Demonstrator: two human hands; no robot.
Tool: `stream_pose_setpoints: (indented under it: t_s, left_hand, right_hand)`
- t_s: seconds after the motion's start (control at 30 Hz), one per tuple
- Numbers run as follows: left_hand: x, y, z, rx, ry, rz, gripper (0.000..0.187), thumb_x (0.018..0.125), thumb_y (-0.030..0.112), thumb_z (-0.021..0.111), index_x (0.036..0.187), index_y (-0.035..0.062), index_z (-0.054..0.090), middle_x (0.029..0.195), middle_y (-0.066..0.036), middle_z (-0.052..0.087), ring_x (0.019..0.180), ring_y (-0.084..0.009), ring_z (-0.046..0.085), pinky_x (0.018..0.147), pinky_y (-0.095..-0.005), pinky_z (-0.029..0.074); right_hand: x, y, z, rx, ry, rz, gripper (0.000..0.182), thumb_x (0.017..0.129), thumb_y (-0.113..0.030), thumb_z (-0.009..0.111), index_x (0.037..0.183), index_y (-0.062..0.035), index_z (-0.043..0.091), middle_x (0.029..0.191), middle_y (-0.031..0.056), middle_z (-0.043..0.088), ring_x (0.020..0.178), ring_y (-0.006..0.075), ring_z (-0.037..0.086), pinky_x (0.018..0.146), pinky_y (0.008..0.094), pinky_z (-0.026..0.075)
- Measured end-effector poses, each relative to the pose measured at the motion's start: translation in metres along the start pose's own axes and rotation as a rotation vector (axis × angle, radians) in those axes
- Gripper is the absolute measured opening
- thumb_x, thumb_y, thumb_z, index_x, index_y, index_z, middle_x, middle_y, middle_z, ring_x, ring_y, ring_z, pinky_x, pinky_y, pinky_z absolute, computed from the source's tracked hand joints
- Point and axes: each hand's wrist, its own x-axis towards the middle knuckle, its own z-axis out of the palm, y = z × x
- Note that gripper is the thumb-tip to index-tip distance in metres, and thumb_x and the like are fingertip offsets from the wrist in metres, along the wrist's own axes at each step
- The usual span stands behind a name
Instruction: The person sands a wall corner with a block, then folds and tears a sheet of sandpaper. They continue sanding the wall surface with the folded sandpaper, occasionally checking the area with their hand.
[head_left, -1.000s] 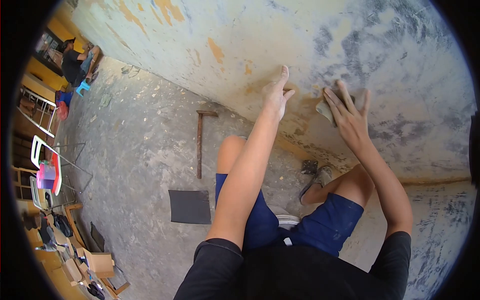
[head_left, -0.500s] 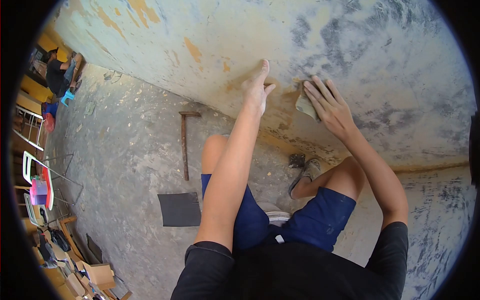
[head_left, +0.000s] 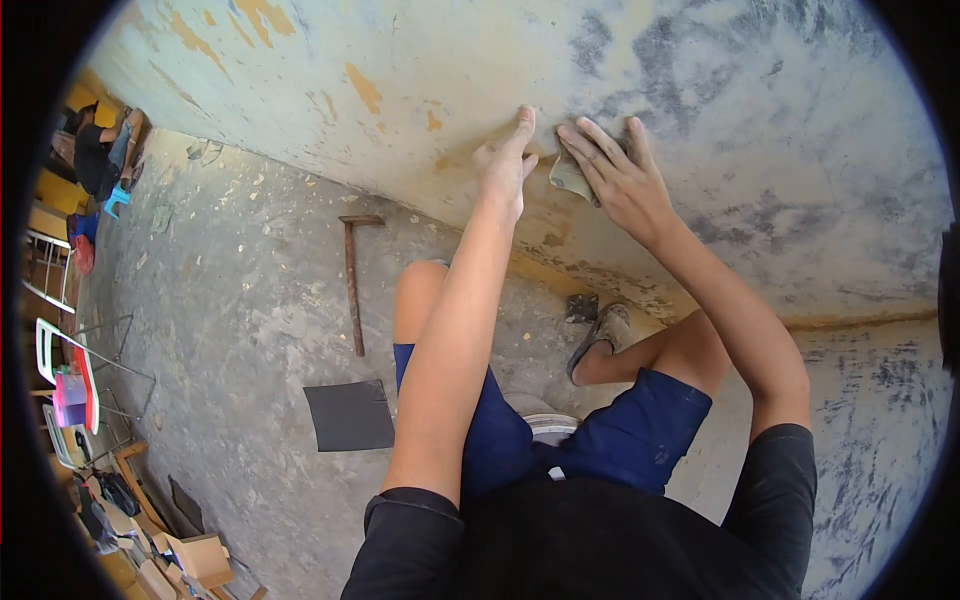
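My right hand (head_left: 625, 185) lies with its fingers spread on the patchy wall (head_left: 720, 150), pressing a pale folded piece of abrasive sheet (head_left: 571, 178) flat beneath its fingers. One edge of the sheet sticks out on the left. To the left of it, my left hand (head_left: 506, 165) is against the wall, thumb and fingers apart, with nothing seen in it. The wall shows dark smudges, yellowish patches and peeled spots around both hands.
A hammer-like tool (head_left: 352, 280) and a dark square sheet (head_left: 350, 416) lie on the grey floor (head_left: 240, 340). A small dark block (head_left: 581, 308) is beside my foot. Another person (head_left: 98, 155) sits far left, above chairs (head_left: 72, 375) and cardboard boxes (head_left: 200, 560).
My right hand has slid left and up along the wall with the sheet, closer to my left hand. The view has shifted slightly, moving the floor objects left.
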Motion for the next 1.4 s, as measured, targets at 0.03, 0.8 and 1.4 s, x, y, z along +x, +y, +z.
stream_pose_setpoints:
  t_s: [0.03, 0.8, 1.4]
  left_hand:
    - [0.001, -0.001, 0.000, -0.004, 0.000, -0.002, 0.074, 0.093, 0.037, 0.081, 0.142, -0.0080, 0.048, 0.148, -0.015, 0.048, 0.140, -0.0265, 0.045, 0.117, -0.0522, 0.041]
    - [0.015, -0.006, -0.006, -0.031, -0.003, -0.017, 0.067, 0.093, 0.036, 0.081, 0.136, -0.0097, 0.055, 0.141, -0.019, 0.056, 0.139, -0.0285, 0.049, 0.116, -0.0540, 0.042]
    - [0.004, 0.004, 0.002, 0.034, 0.077, -0.049, 0.066, 0.093, 0.036, 0.081, 0.134, -0.0098, 0.057, 0.140, -0.018, 0.058, 0.137, -0.0283, 0.051, 0.115, -0.0540, 0.044]
  right_hand:
    - [-0.006, 0.002, -0.001, -0.027, 0.040, 0.011, 0.064, 0.092, -0.022, 0.057, 0.155, -0.0128, 0.050, 0.166, -0.0045, 0.039, 0.155, 0.0157, 0.030, 0.130, 0.0551, 0.016]
    - [0.025, 0.006, -0.016, -0.092, 0.022, 0.027, 0.057, 0.095, -0.023, 0.055, 0.152, -0.0178, 0.055, 0.167, -0.0094, 0.037, 0.156, 0.0126, 0.028, 0.127, 0.0653, 0.013]
    - [-0.010, 0.021, -0.018, -0.014, 0.089, 0.174, 0.059, 0.095, -0.022, 0.057, 0.152, -0.0343, 0.053, 0.170, 0.0004, 0.034, 0.158, 0.0167, 0.025, 0.122, 0.0716, 0.007]
